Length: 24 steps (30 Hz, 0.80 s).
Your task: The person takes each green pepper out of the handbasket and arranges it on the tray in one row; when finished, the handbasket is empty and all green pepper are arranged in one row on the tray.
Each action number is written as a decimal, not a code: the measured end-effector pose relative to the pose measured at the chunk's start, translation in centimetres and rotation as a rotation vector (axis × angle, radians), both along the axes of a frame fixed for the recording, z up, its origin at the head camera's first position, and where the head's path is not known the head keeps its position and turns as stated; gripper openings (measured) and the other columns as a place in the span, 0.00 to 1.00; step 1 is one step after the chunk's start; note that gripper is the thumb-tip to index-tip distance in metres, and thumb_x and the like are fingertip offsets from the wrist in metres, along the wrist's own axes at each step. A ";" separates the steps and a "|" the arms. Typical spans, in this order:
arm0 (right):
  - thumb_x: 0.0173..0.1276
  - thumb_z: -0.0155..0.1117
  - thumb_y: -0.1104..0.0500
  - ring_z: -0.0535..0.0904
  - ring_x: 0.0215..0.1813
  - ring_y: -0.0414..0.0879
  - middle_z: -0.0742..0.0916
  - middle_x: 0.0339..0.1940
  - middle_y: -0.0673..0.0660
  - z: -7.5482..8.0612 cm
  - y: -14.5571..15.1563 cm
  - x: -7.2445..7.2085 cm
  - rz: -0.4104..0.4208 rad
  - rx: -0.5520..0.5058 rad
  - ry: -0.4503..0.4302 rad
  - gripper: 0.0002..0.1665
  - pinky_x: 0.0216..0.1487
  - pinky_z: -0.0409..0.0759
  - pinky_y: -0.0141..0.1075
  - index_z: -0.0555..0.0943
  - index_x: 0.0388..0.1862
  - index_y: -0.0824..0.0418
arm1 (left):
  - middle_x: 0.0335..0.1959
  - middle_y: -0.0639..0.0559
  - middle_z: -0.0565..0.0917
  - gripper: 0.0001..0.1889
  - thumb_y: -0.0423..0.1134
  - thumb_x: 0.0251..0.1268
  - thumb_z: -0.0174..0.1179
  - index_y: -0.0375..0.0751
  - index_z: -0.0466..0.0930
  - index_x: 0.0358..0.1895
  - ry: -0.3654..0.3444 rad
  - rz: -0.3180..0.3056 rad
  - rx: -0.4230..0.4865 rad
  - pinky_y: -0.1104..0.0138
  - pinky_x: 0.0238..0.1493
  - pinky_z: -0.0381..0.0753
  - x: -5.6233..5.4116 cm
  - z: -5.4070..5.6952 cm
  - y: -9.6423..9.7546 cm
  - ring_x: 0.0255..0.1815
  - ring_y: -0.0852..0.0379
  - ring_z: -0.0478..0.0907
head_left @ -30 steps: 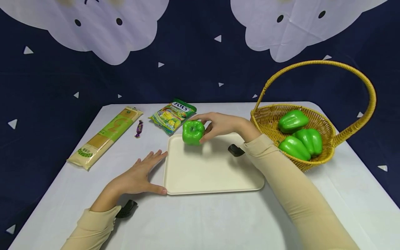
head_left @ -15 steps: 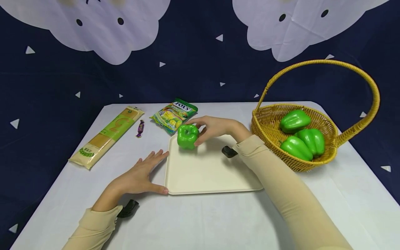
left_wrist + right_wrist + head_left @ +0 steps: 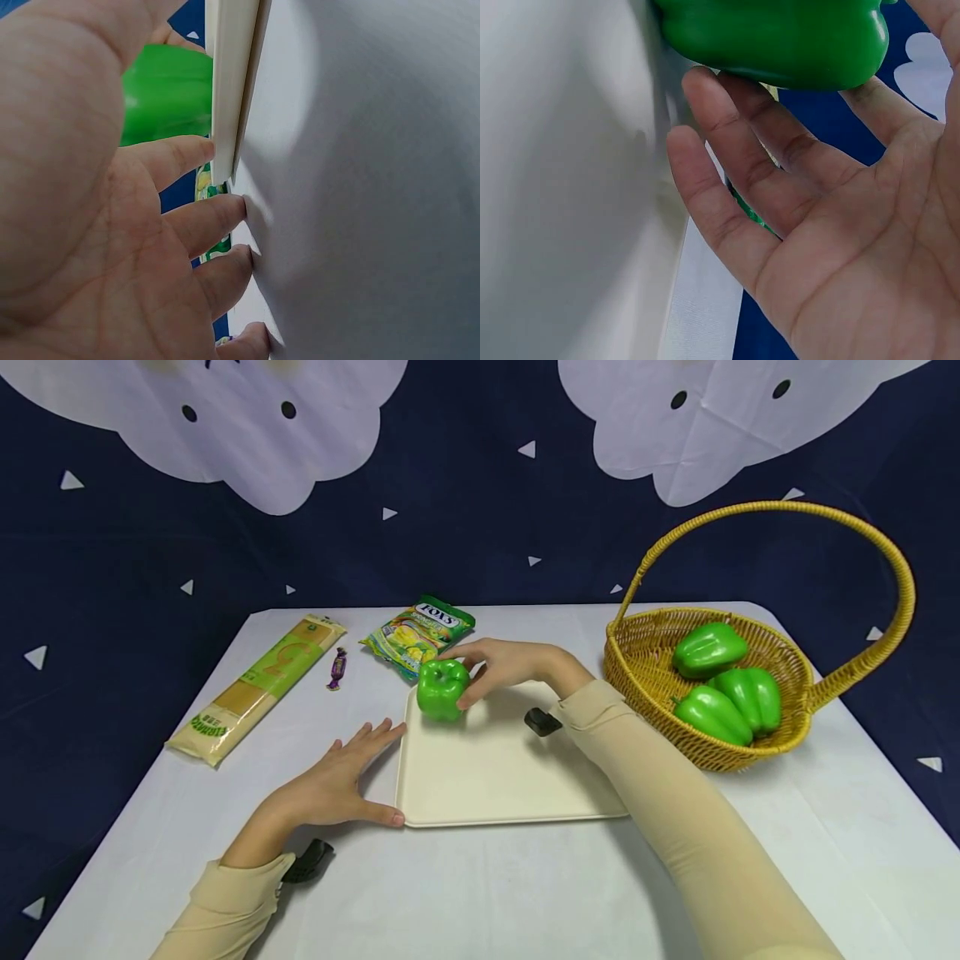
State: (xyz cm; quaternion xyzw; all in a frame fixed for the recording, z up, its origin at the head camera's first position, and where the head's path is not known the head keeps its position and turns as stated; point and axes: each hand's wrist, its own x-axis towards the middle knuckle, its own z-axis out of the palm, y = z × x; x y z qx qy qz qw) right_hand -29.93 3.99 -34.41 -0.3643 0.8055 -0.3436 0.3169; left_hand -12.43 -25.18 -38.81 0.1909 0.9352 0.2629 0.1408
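Note:
My right hand (image 3: 512,665) pinches a glossy green bell pepper (image 3: 441,692) between thumb and fingers. The pepper stands upright, stem end up, at the far left corner of a cream tray (image 3: 510,772). In the right wrist view the pepper (image 3: 787,41) sits right against or just above the tray; which one, I cannot tell. My left hand (image 3: 330,789) is spread on the table, its thumb and index fingertip touching the tray's left edge. From the left wrist view, the tray rim (image 3: 229,90) stands beside those fingers.
A wicker basket (image 3: 637,706) with a tall handle and three green bell peppers (image 3: 708,650) stands at the right. Behind the tray lies a Fox's candy bag (image 3: 420,635). Farther left are a wrapped candy (image 3: 337,669) and a long noodle pack (image 3: 258,689).
Held by my right hand, the bell pepper has moved left and slightly down into the tray's corner, and turned more upright. My left hand stays in place.

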 end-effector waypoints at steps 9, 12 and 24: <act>0.63 0.81 0.49 0.78 0.71 0.51 0.81 0.74 0.56 0.0 -0.7 -0.3 0.010 0.013 0.014 0.55 0.66 0.82 0.43 0.66 0.86 0.46 | 0.89 0.33 0.52 0.68 0.65 0.46 0.83 0.48 0.53 0.88 -0.007 0.000 0.003 0.19 0.78 0.40 0.1 0.1 0.0 0.89 0.24 0.43; 0.63 0.81 0.50 0.78 0.71 0.51 0.80 0.74 0.59 -0.1 -0.9 -0.4 0.016 0.009 0.000 0.56 0.68 0.82 0.43 0.63 0.87 0.46 | 0.89 0.33 0.52 0.68 0.65 0.46 0.83 0.47 0.53 0.88 -0.011 0.006 0.004 0.19 0.78 0.40 0.2 0.1 0.0 0.89 0.24 0.43; 0.64 0.81 0.50 0.82 0.72 0.55 0.77 0.78 0.58 0.0 -1.0 -0.4 0.028 -0.002 0.002 0.58 0.76 0.78 0.48 0.60 0.88 0.45 | 0.89 0.33 0.53 0.67 0.66 0.46 0.83 0.49 0.54 0.88 -0.004 0.001 0.000 0.19 0.78 0.41 0.0 0.0 0.0 0.89 0.25 0.44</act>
